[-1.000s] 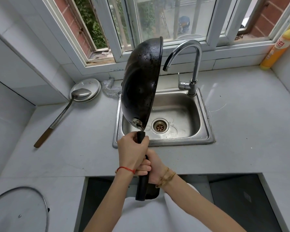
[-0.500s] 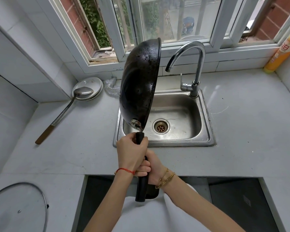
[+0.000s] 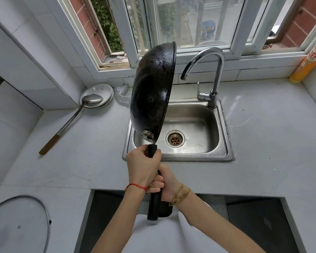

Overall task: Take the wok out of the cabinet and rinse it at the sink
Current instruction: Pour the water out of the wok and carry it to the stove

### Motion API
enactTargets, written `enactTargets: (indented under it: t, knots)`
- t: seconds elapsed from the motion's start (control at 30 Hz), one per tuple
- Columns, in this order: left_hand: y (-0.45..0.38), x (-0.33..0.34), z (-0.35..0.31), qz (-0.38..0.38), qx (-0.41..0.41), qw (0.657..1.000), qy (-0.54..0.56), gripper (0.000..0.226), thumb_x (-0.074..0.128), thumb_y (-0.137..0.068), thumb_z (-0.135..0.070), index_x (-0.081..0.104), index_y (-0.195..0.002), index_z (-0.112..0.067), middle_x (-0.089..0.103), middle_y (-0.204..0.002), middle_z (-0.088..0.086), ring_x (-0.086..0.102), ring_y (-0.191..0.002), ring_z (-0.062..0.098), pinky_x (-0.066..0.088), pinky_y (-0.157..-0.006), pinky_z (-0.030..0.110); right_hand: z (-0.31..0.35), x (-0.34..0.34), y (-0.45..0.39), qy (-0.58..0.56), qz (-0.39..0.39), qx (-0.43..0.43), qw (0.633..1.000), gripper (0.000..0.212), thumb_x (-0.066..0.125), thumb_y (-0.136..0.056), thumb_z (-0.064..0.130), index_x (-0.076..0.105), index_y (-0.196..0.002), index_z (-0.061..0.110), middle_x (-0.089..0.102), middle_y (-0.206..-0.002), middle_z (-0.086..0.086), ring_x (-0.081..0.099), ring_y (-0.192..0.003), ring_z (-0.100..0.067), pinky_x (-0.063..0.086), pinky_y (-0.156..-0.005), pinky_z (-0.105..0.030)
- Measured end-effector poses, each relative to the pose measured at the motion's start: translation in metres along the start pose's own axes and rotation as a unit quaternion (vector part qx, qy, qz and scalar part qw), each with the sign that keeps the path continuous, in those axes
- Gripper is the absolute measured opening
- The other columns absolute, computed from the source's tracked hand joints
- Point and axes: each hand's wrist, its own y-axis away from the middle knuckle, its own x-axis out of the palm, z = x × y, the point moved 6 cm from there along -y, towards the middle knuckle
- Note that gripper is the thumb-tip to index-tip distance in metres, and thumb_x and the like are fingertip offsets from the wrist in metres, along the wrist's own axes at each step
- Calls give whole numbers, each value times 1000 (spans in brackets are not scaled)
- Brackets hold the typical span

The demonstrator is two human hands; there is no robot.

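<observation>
A black wok (image 3: 151,92) stands on edge over the left side of the steel sink (image 3: 224,143), its dark underside facing left and its rim toward the tap. Both hands hold its black handle (image 3: 154,203). My left hand (image 3: 142,167) grips the handle near the wok's body. My right hand (image 3: 169,183) grips it just below, partly hidden behind the left. The chrome tap (image 3: 215,70) arches to the right of the wok; no water shows at its spout.
A metal ladle (image 3: 71,121) lies with its bowl on a white plate (image 3: 98,92) left of the sink. A glass lid (image 3: 16,225) sits at the bottom left. A yellow bottle (image 3: 306,64) stands at the far right. Below the counter edge a dark opening (image 3: 254,216) shows.
The wok stays upright in both hands over the sink; it has shifted only slightly with the camera's small move.
</observation>
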Motion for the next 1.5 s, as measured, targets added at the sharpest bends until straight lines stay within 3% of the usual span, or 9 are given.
enactTargets:
  t: [0.13, 0.3, 0.6, 0.77, 0.93, 1.13, 1.33, 1.5]
  knots:
    - [2, 3, -1, 0, -6, 1000, 6, 14, 72, -80, -18, 73, -72, -7, 69, -64, 5, 63, -64, 15, 50, -59, 17, 2, -2, 4, -2, -13, 4, 1000, 50, 46, -81, 32, 41, -32, 20, 35, -26, 11, 33, -19, -5, 25, -26, -12]
    - [2, 5, -2, -3, -7, 1000, 5, 15, 71, -80, -18, 72, -68, -9, 67, -59, 0, 63, -61, 13, 46, -53, 11, 4, -5, 4, 6, -12, 9, 1000, 47, 48, -79, 31, 41, -34, 21, 35, -27, 11, 33, -20, -5, 27, -26, -13]
    - [0, 9, -3, -10, -15, 1000, 9, 16, 71, -80, -19, 72, -69, -8, 67, -60, 2, 62, -64, 12, 50, -56, 19, 9, -5, 6, 8, 2, 18, 1000, 46, 54, -78, 33, 41, -35, 21, 36, -27, 11, 34, -20, -4, 27, -27, -12]
    - [-1, 11, -3, -10, -24, 1000, 16, 14, 71, -80, -19, 72, -69, -11, 67, -59, 0, 63, -61, 11, 49, -53, 13, 13, -5, 8, 16, -24, 19, 999, 52, 43, -82, 35, 40, -31, 22, 34, -25, 11, 32, -19, -4, 25, -26, -11]
    - [0, 14, 1, -10, -34, 999, 16, 15, 72, -79, -18, 71, -66, -9, 67, -58, 2, 62, -62, 14, 49, -54, 20, 10, -12, 6, 8, -29, 29, 999, 53, 41, -87, 29, 39, -34, 21, 35, -27, 11, 33, -20, -4, 26, -26, -12]
    - [1, 14, 6, -14, -47, 998, 31, 19, 72, -78, -16, 69, -63, -6, 66, -56, 8, 60, -59, 19, 47, -53, 23, 9, -10, 8, 13, -42, 45, 998, 49, 49, -80, 32, 36, -34, 21, 33, -27, 10, 31, -19, -4, 25, -26, -12]
    - [7, 12, 7, -17, -57, 994, 89, 18, 72, -81, -15, 70, -63, -10, 69, -56, 1, 66, -56, 14, 54, -57, 23, 11, -2, 17, 59, -59, 60, 995, 62, 41, -92, 39, 37, -34, 22, 32, -27, 10, 30, -20, -4, 23, -27, -13]
    - [10, 12, 6, -5, -78, 977, 199, 20, 70, -85, -16, 69, -68, -6, 71, -63, 9, 69, -63, 26, 58, -67, 35, 23, 3, 27, 149, -130, 26, 980, 56, 46, -97, 34, 30, -45, 20, 28, -32, 6, 27, -23, -5, 24, -29, -12]
